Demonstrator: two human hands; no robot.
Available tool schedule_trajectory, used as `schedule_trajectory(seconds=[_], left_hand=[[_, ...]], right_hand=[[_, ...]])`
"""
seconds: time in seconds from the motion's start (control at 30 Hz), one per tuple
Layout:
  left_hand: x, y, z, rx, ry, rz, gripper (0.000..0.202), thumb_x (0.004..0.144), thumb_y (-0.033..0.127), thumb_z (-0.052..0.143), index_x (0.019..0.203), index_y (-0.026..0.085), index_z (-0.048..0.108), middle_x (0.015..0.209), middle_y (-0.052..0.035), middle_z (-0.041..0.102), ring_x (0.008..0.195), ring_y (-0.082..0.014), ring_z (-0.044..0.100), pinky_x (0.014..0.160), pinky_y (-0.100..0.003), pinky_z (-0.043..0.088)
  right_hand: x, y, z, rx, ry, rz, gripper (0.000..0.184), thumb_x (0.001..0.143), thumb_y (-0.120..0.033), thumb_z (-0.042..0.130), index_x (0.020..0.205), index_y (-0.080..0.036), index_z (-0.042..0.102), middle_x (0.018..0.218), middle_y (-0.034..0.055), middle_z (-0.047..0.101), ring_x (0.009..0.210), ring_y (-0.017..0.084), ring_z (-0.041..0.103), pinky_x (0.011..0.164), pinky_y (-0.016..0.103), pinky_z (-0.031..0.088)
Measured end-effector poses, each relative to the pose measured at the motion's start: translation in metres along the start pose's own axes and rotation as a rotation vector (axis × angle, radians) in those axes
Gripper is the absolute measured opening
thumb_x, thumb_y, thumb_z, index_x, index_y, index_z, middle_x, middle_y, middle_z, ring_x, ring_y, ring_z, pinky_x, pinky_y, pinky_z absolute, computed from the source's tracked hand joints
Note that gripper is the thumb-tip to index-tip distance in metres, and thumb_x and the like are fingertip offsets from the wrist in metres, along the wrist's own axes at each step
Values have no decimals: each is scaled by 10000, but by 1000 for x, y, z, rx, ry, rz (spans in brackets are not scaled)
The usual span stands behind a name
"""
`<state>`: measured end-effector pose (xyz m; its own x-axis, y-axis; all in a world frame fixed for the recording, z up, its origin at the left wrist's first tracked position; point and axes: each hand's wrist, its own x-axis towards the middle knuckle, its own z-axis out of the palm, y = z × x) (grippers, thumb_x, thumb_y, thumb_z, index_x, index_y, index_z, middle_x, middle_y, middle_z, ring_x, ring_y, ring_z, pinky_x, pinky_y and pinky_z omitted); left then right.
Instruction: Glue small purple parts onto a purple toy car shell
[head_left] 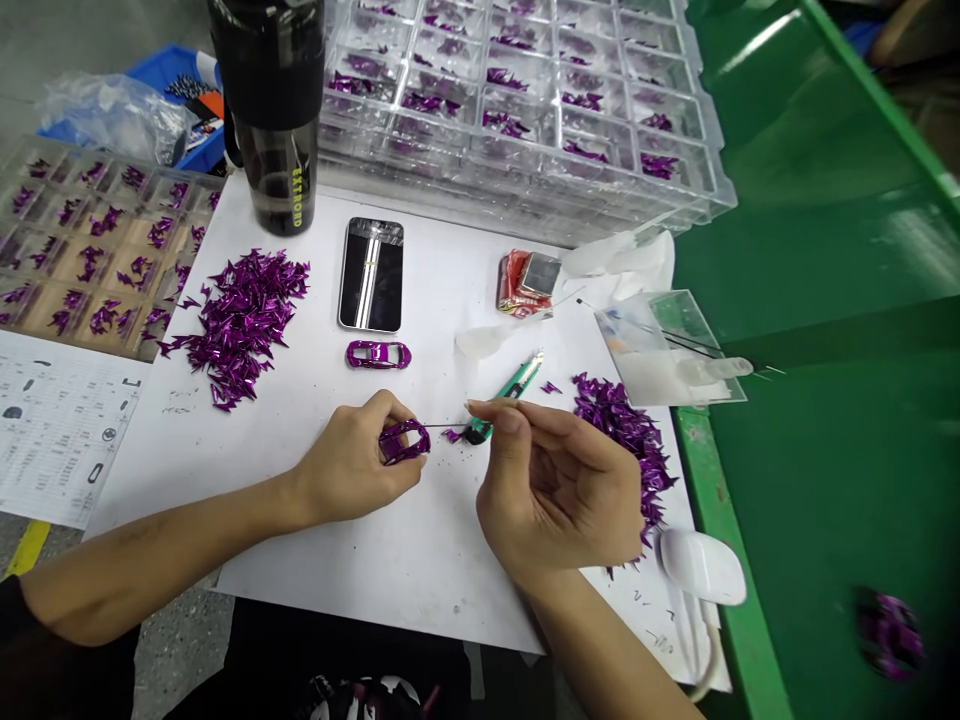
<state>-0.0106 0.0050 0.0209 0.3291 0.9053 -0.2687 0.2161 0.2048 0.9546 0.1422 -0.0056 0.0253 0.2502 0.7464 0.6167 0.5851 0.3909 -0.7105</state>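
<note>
My left hand (pixel 349 460) grips a small shiny purple toy car body (pixel 395 445) between thumb and fingers, just above the white sheet. My right hand (pixel 559 490) pinches a thin dark needle-like tool (pixel 447 426); its far end reaches the front of the car body, and whether it touches cannot be made out. Behind my right fingertips lies a green utility knife (pixel 516 382) with its blade out. A loose purple piece (pixel 452 435) rests by the knife's end. A second purple car body (pixel 379 355) lies beyond my left hand.
Purple pointed pieces form a left heap (pixel 244 320) and a right heap (pixel 626 430). A phone (pixel 371 275), dark bottle (pixel 277 150) and stacked compartment trays (pixel 517 190) stand behind. A white mouse (pixel 703 567) sits right, near the green conveyor (pixel 825 400), which carries a purple part (pixel 891 633).
</note>
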Motion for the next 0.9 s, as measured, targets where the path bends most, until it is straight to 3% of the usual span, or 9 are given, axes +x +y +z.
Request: schedule_trajectory(seconds=[0.17, 0.23, 0.37, 0.43, 0.53, 0.63, 0.73, 0.9], left_hand=[[-1, -1, -1, 18, 1, -10, 192, 769, 217, 691, 902, 207, 554, 740, -2, 652, 609, -155, 579, 554, -293, 456], [-1, -2, -2, 22, 0, -16, 195, 781, 238, 689, 925, 203, 562, 764, -10, 663, 637, -161, 599, 572, -293, 466], [-3, -4, -2, 63, 2, -9, 187, 809, 286, 686, 938, 204, 578, 775, -9, 664, 642, -156, 603, 577, -283, 473], [-4, -4, -1, 109, 8, 4, 186, 824, 319, 683, 940, 205, 592, 737, 4, 650, 593, -144, 577, 549, -275, 464], [-6, -4, 0, 157, 18, 15, 217, 841, 376, 685, 962, 212, 613, 726, 6, 659, 588, -151, 589, 538, -271, 484], [-9, -4, 2, 163, 35, -6, 265, 840, 444, 707, 972, 228, 630, 768, -2, 690, 647, -168, 635, 565, -267, 525], [-13, -2, 6, 171, 87, -49, 319, 828, 506, 718, 984, 240, 636, 829, -14, 713, 718, -189, 666, 608, -281, 551], [-16, 3, 11, 204, 144, -96, 375, 809, 551, 716, 1007, 244, 633, 909, -35, 732, 795, -226, 682, 627, -311, 543]], right_hand=[[3, -6, -5, -15, 18, 9, 42, 939, -207, 678, 977, -191, 670, 798, 30, 752, 668, 198, 747, 533, 303, 605], [13, -5, -18, -72, 120, -34, 52, 921, -203, 699, 971, -206, 683, 807, 24, 746, 678, 215, 749, 537, 328, 600], [46, 31, -72, -297, 511, -196, 139, 906, -317, 708, 904, -234, 596, 780, 52, 697, 718, 292, 754, 592, 447, 603], [58, 66, -112, -422, 569, -190, 267, 904, -442, 670, 893, -252, 483, 768, 87, 683, 701, 307, 745, 640, 493, 618], [56, 119, -175, -686, 462, 114, 382, 889, -588, 593, 903, -268, 386, 828, 156, 713, 764, 314, 755, 703, 468, 626], [33, 152, -216, -788, 303, 300, 449, 852, -675, 571, 865, -264, 390, 806, 161, 738, 751, 326, 756, 667, 440, 608], [12, 162, -227, -850, 209, 395, 525, 849, -768, 478, 856, -248, 411, 881, 187, 753, 829, 339, 759, 726, 451, 595], [9, 160, -230, -846, 241, 455, 554, 838, -798, 498, 840, -251, 413, 862, 171, 757, 812, 310, 762, 733, 407, 589]])
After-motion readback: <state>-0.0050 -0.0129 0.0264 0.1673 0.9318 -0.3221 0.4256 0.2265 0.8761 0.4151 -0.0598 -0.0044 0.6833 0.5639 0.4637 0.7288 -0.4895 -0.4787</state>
